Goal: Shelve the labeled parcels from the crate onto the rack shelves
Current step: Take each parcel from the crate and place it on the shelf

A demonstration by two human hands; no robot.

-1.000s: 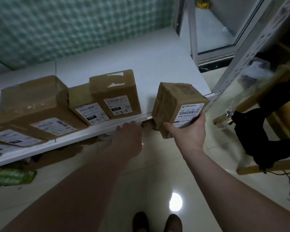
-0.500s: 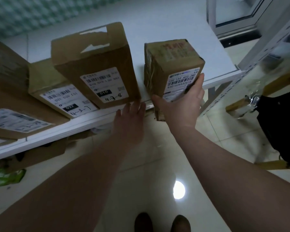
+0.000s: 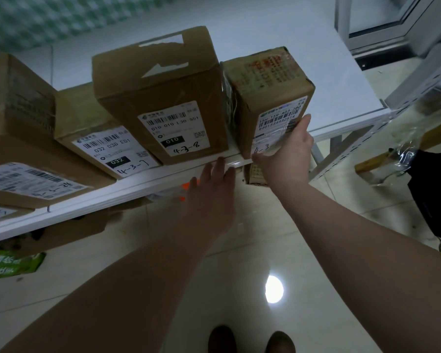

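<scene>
A small brown parcel [image 3: 265, 80] with a barcode label marked "4-3" stands at the front edge of the white rack shelf [image 3: 341, 72]. It is close against the right side of a taller parcel [image 3: 163, 98] labelled 010 and "4-3-8". My right hand [image 3: 288, 151] grips the small parcel's labelled front face, thumb at the lower left and fingers up its right edge. My left hand [image 3: 211, 197] is flat, and its straight fingertips touch the shelf's front lip under the 010 parcel. No crate is in view.
Left of the 010 parcel lie the 032 parcel [image 3: 87, 118] marked "4-3-7" and a big brown box [image 3: 15, 110]. Another carton [image 3: 255, 174] sits under the shelf. A green pack [image 3: 10, 263] lies on the floor; a dark bundle [image 3: 433, 189] is on the right.
My right hand lifted the small parcel from below the shelf edge onto the shelf and slid it left against the 010 parcel. My left hand stayed at the shelf lip.
</scene>
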